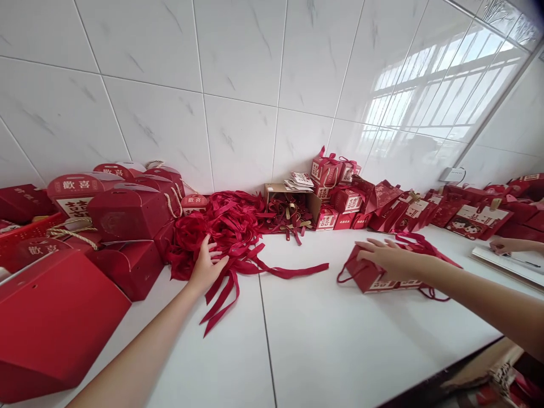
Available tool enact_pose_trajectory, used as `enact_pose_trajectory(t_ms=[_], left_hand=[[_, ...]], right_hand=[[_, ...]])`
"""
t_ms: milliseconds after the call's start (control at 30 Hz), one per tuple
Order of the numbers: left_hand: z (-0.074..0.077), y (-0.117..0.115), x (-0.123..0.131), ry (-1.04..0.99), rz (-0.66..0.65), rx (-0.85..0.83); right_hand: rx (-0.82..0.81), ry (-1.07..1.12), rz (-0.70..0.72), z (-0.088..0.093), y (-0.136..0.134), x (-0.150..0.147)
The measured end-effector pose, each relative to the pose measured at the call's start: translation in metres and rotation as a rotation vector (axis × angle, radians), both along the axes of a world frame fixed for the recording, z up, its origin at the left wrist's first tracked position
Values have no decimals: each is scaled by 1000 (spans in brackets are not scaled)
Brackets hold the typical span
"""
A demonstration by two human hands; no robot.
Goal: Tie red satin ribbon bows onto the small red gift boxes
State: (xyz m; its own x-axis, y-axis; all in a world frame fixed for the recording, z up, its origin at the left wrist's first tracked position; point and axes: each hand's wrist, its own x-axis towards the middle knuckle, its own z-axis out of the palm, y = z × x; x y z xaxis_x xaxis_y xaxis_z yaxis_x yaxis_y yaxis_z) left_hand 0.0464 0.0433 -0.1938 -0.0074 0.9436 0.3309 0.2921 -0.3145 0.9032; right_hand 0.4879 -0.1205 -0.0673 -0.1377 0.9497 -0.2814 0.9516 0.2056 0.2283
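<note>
White tabletop (323, 340), glossy white-tiled wall (238, 68) behind: the left hand (207, 266), fingers spread, rests on one tangled heap of red satin ribbons (229, 226). The right hand (389, 258), fingers flat and apart, lies on one small red paper gift box (368, 279) mid-table. At least six large red gable boxes (127, 212) crowd the left, and one brown cardboard carton (276, 192) stands at the wall.

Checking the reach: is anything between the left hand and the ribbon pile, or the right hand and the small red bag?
Nothing visible does. The left hand touches the ribbon pile directly, and the right hand lies on top of the small red bag.
</note>
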Motion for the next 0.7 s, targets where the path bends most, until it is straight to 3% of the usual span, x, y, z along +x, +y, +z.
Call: enact_pose_trajectory(t_ms=[67,200,333,467,633,667,700], left_hand=[[-1,0,0,2,-1,3],[-2,0,-1,12,-12,15],[-3,0,0,44,-19,36],[-1,-4,0,113,-46,87],[13,-22,2,227,-167,256],[16,-27,5,270,-200,309],[19,-32,8,332,-232,374]], right_hand=[[99,-57,-71,-6,-5,35],[210,-170,-343,-13,-19,91],[264,-165,-540,-19,-15,102],[173,30,-456,-41,7,56],[140,326,-198,-77,37,-42],[199,371,-186,-82,45,-64],[408,450,-264,-87,54,-86]])
